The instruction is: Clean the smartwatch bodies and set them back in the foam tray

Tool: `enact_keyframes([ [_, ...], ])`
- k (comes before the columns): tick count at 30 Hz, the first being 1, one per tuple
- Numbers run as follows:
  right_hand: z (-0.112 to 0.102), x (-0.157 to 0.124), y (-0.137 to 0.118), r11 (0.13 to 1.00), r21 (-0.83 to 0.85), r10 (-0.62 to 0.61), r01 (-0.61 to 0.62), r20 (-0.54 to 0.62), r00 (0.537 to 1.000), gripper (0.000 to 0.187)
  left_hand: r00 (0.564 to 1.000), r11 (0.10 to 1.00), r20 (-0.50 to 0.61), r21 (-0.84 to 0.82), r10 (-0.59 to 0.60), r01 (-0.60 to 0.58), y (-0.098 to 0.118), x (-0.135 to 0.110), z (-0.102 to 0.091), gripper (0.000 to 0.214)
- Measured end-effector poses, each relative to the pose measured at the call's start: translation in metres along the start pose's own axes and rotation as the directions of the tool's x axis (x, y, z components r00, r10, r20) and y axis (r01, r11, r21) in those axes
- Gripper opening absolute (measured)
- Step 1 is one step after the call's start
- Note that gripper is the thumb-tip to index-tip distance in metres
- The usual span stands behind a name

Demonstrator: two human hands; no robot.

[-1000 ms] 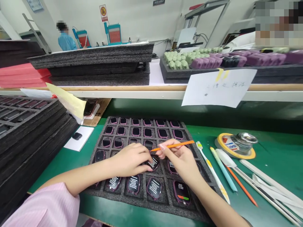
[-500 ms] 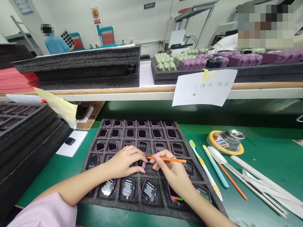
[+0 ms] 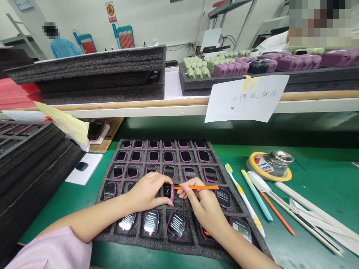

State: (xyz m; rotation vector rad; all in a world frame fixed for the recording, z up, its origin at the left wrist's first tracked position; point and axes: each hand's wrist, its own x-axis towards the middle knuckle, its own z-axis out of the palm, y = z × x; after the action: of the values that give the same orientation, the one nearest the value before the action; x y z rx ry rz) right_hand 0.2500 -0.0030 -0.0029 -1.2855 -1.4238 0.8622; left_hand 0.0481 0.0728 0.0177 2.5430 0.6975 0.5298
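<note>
My left hand (image 3: 153, 190) grips a purple-framed smartwatch (image 3: 168, 191) between thumb and fingers, over the black foam tray (image 3: 193, 244). Its dark screen shows small light marks. Pinched in my right hand (image 3: 200, 194) is a thin orange stick (image 3: 200, 187), its pointed tip at the watch's right side edge. Whether the tip touches the edge I cannot tell. Other purple watches fill compartments around my hands; a watch in the front row (image 3: 177, 225) shows lines of white text. Part of the tray lies hidden beneath both forearms.
Right of the tray lie a toothbrush (image 3: 244, 200), a light blue pen-like tool (image 3: 256, 196), another orange stick (image 3: 277, 213) and white tweezers (image 3: 303, 220). Behind them a glass jar (image 3: 280, 160) sits in a yellow tape roll (image 3: 254, 160). Stacked black foam (image 3: 30, 175) stands left. A shelf (image 3: 134, 110) crosses behind.
The watch in my left hand has turned so more of its screen and side show. The orange stick's tip stays by its edge. The background person's held panel is out of sight.
</note>
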Motion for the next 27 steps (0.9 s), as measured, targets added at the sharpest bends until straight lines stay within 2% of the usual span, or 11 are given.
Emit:
enact_keyframes([
  [14,-0.001,0.001,0.003,0.996,-0.068,-0.064,0.065,0.012,0.998,0.039,1.0,1.0,0.005,0.018,-0.018,0.018,0.001,0.0,0.001,0.05],
  [20,-0.004,0.003,-0.004,0.996,-0.033,-0.08,0.08,0.001,0.997,0.041,0.998,0.997,0.068,0.072,0.014,-0.019,0.006,0.007,-0.002,0.048],
  [24,-0.023,0.004,-0.011,0.998,0.029,-0.05,0.053,-0.112,0.992,0.036,0.991,0.991,0.116,0.11,0.06,-0.073,0.019,0.021,-0.004,0.047],
  [27,-0.045,0.003,-0.007,0.997,0.072,-0.002,0.021,-0.25,0.968,0.038,0.974,0.974,0.154,0.129,0.167,-0.188,0.03,0.034,0.006,0.044],
])
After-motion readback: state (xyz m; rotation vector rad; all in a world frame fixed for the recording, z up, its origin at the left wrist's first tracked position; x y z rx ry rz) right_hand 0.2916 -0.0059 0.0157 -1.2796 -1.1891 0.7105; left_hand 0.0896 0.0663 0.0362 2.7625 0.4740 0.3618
